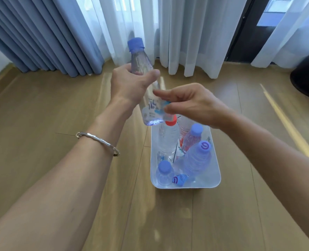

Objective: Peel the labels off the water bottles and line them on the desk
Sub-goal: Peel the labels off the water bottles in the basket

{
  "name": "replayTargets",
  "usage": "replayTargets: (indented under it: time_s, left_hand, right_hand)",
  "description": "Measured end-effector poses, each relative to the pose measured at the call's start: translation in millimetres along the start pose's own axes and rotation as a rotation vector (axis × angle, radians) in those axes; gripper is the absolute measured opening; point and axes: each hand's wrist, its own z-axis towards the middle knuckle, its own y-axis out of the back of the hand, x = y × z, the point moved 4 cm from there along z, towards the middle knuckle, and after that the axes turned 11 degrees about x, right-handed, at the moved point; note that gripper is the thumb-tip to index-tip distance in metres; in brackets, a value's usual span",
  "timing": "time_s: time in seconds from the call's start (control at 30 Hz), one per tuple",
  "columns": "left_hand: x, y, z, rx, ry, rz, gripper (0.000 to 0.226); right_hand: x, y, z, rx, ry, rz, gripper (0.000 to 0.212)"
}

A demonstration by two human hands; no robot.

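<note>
My left hand (pixel 130 84) grips a clear water bottle (pixel 141 64) with a blue cap around its upper body, holding it tilted in the air above the floor. The bottle's label (pixel 152 109), white with blue print, wraps its lower part. My right hand (pixel 188 102) reaches in from the right, its fingertips pinching at the label's edge. Below them a white tub (pixel 215 180) on the floor holds several more bottles: one with a red cap (pixel 168 138), others with blue or purple caps, and a loose blue label scrap (pixel 180 179).
The wooden floor (pixel 59 105) spreads all around the tub. Blue drapes (pixel 47 33) and sheer white curtains (pixel 195 33) hang at the back. A dark round object (pixel 307 77) stands at the far right. A silver bracelet (pixel 97 140) circles my left wrist.
</note>
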Motion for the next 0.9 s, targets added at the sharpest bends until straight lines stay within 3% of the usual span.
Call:
replayTargets:
  time_s: [0.1, 0.23, 0.33, 0.5, 0.67, 0.73, 0.9]
  left_hand:
    - [-9.1, -5.2, -6.8, 0.124, -0.033, -0.050, 0.024]
    - [-19.9, -11.9, -13.1, 0.186, -0.055, -0.179, 0.018]
    - [-19.4, -15.3, -11.0, 0.122, -0.055, -0.129, 0.022]
    - [-10.8, -7.6, -3.8, -0.100, -0.084, 0.121, 0.031]
    - [-12.3, -6.1, -9.6, -0.213, -0.165, 0.296, 0.036]
    - [-10.9, -4.7, -10.6, -0.165, -0.189, 0.274, 0.035]
    - [1.1, 5.3, -5.4, 0.174, -0.135, -0.074, 0.019]
  right_hand:
    - [-8.4, 12.7, -4.8, 0.038, 0.001, 0.117, 0.036]
    - [-19.2, 28.4, -10.2, 0.059, -0.013, 0.346, 0.034]
    - [-25.4, 33.9, -11.8, 0.056, -0.010, 0.393, 0.032]
    - [-22.7, 21.9, -7.1, -0.017, -0.104, -0.072, 0.027]
    - [-21.2, 1.7, -2.2, 0.037, -0.052, 0.208, 0.041]
    - [-27.8, -3.5, -3.2, 0.065, -0.041, 0.350, 0.044]
    - [-40.3, -13.0, -12.3, 0.173, -0.009, 0.721, 0.040]
